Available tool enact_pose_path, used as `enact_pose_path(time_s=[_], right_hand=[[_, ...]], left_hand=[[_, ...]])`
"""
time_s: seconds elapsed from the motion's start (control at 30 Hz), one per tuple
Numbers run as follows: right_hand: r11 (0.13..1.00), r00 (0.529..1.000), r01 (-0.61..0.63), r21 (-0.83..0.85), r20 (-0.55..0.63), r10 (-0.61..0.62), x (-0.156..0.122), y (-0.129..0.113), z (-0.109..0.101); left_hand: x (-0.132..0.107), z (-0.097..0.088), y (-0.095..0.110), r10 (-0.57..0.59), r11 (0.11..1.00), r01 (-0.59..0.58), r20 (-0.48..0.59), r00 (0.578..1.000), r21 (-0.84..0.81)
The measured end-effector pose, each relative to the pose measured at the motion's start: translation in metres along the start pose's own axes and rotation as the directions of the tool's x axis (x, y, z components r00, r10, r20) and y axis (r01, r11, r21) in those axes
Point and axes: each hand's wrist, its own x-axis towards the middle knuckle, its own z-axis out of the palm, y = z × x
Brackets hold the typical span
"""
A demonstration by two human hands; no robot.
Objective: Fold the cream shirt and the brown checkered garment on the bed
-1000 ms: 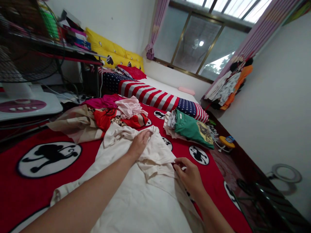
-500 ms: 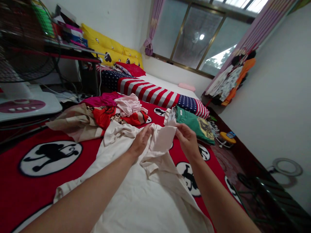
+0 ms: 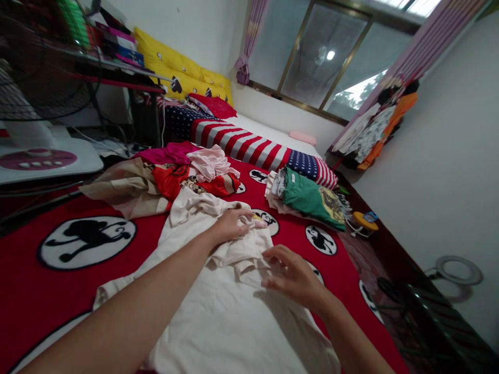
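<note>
A cream garment [image 3: 218, 317] lies spread on the red blanket with black cartoon figures [image 3: 47, 291]. My left hand [image 3: 233, 224] rests on the garment's bunched upper part, fingers curled round a fold of the cloth. My right hand [image 3: 290, 274] lies lower right on the same garment, fingers bent and pressing a crumpled fold down. Both forearms reach in from the bottom edge.
A heap of loose clothes [image 3: 171, 176] lies behind the garment. A folded stack topped by a green shirt [image 3: 310, 200] sits at the right. A stars-and-stripes bedcover [image 3: 249, 148], yellow pillows [image 3: 175, 72] and a fan base [image 3: 42, 158] lie beyond. Floor clutter runs along the right.
My right hand lifted a flap of the cream garment up toward the left hand, then came back down and now presses the folded cloth flat. The left hand stayed on the bunched top.
</note>
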Motion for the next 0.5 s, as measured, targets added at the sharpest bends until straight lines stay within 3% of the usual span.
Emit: enact_pose_path(time_s=[0.1, 0.2, 0.27, 0.33, 0.43, 0.5], right_hand=[[0.979, 0.996, 0.084, -0.187, -0.002, -0.085, -0.01, -0.013, 0.019], [0.96, 0.989, 0.107, -0.26, -0.067, -0.129, -0.006, -0.025, 0.039], [0.965, 0.981, 0.109, -0.237, -0.131, -0.143, 0.0, -0.028, 0.047], [0.978, 0.966, 0.115, -0.174, -0.208, -0.151, 0.006, -0.027, 0.049], [0.998, 0.951, 0.06, 0.0, -0.304, -0.057, 0.012, -0.023, 0.045], [0.992, 0.956, -0.016, 0.121, -0.289, 0.051, 0.013, -0.022, 0.04]], left_hand=[[0.002, -0.008, 0.001, -0.176, 0.944, 0.17, 0.005, 0.984, -0.283], [0.005, -0.02, 0.003, -0.33, 0.659, 0.249, 0.025, 0.944, -0.71], [0.007, -0.028, 0.003, -0.404, 0.446, 0.2, 0.003, 0.915, -0.873], [0.008, -0.034, 0.002, -0.447, 0.312, 0.103, -0.05, 0.893, -0.945], [0.008, -0.038, 0.004, -0.464, 0.199, -0.016, -0.109, 0.879, -0.98], [0.008, -0.039, 0.007, -0.452, 0.146, -0.058, -0.119, 0.884, -0.988]])
